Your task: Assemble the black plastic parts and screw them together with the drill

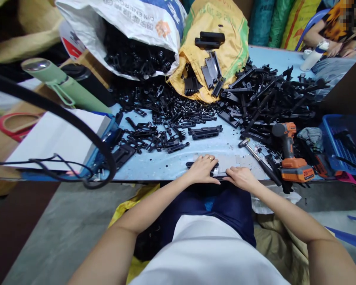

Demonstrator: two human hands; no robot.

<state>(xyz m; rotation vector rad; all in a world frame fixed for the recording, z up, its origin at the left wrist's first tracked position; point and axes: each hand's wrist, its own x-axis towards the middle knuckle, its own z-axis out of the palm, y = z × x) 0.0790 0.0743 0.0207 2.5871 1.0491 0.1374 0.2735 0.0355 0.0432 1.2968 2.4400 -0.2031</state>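
At the front edge of the blue table my left hand [203, 169] is closed over a black plastic part [190, 164], whose rounded left end sticks out. Its thumb points right, and a small silvery piece [215, 171] shows beside the fingers. My right hand [239, 177] has its fingers curled on the right end of a thin black bar, which seems to belong to the same part. The palms hide most of the part. Just beyond lies a pair of assembled black plastic arms [206, 132]. To the right rest a hammer [259, 160] and an orange cordless drill [292, 154].
Heaps of small black parts [154, 134] and longer black pieces [264, 95] cover the table [136, 170]. A white sack [130, 23] and a yellow sack [225, 23] stand behind. A green bottle [68, 85], black cable [62, 113] and blue basket [344, 158] flank them. Another person sits at upper right.
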